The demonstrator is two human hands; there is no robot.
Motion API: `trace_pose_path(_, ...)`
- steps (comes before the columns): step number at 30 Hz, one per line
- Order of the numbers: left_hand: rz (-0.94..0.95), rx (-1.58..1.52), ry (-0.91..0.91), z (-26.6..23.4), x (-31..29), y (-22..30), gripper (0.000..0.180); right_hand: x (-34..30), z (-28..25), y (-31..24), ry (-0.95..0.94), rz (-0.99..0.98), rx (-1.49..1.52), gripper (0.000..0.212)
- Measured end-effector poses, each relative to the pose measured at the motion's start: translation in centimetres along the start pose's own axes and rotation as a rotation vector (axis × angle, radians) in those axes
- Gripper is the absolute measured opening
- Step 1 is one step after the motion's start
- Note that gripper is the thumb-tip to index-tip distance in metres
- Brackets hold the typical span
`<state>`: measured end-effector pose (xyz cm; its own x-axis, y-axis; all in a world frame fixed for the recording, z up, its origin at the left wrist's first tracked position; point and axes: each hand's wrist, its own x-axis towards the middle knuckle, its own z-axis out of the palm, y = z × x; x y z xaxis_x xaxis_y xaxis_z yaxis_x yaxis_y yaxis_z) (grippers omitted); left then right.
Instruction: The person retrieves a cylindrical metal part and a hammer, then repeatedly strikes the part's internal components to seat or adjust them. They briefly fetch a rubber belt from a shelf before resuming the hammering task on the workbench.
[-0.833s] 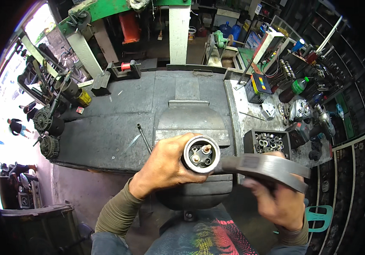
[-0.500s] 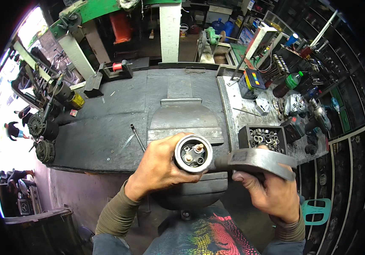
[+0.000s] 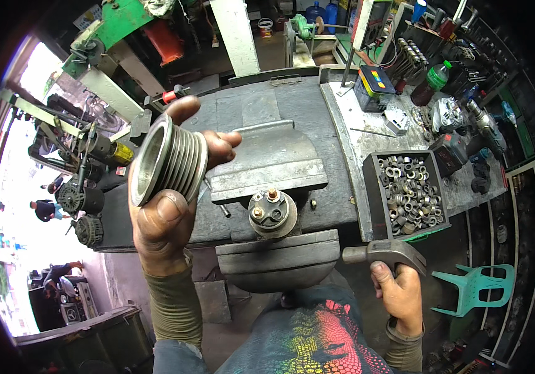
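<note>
In my left hand (image 3: 161, 234) is a grooved metal pulley (image 3: 180, 162), gripped between thumb and fingers and raised above the bench at the left. My right hand (image 3: 400, 298) is closed around a claw hammer (image 3: 389, 251), its head up and its face pointing left; the fist hides most of the handle. Between us stands a large bench vise (image 3: 267, 174). In the gap of its jaws sits a round starter solenoid (image 3: 272, 215), end up, with two copper-coloured studs showing. How firmly the jaws touch it, I cannot tell. Neither hand touches it.
A dark bin of metal bushings (image 3: 407, 193) stands right of the vise. Behind it are a cordless drill (image 3: 485, 128), a green-capped bottle (image 3: 439, 75) and a battery-like box (image 3: 374, 88). A rod (image 3: 217, 198) lies left of the vise. A teal plastic chair (image 3: 476, 290) stands lower right.
My left hand has lifted the pulley up and left, away from around the solenoid, which now shows in the vise. My right hand has moved the hammer slightly down and right.
</note>
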<state>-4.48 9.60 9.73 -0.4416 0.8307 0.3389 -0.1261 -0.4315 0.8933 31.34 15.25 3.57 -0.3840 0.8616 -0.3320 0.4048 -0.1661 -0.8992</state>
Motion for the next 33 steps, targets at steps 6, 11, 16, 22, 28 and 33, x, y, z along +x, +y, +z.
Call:
trace_pose_path(6,-0.090,-0.006,0.017,-0.6,-1.7,-1.7,0.087,1.7,-0.6,0.7,0.029,-0.032,0.117,0.027)
trace_pose_path(11,-0.157,-0.027,0.001,-0.3,-1.4,-2.1,0.097,2.0,-0.5,0.4,0.017,-0.065,-0.029,0.032)
trace_pose_path(16,-0.230,-0.183,-0.282,-0.9,0.8,-3.3,0.115,-0.3,1.1,-0.8,0.147,-0.032,-0.047,0.033)
trace_pose_path(22,-0.362,0.006,-0.669,-1.7,3.0,-4.8,0.118,-5.4,6.5,-0.8,0.421,0.064,0.094,0.037)
trace_pose_path(28,-0.156,0.195,-0.962,-1.6,4.5,-5.5,0.087,-10.2,11.8,-0.8,0.567,0.121,0.115,0.040)
trace_pose_path(33,-0.150,0.267,-0.963,-2.0,5.0,-5.7,0.073,-11.5,14.0,-2.5,0.652,0.005,0.127,0.030)
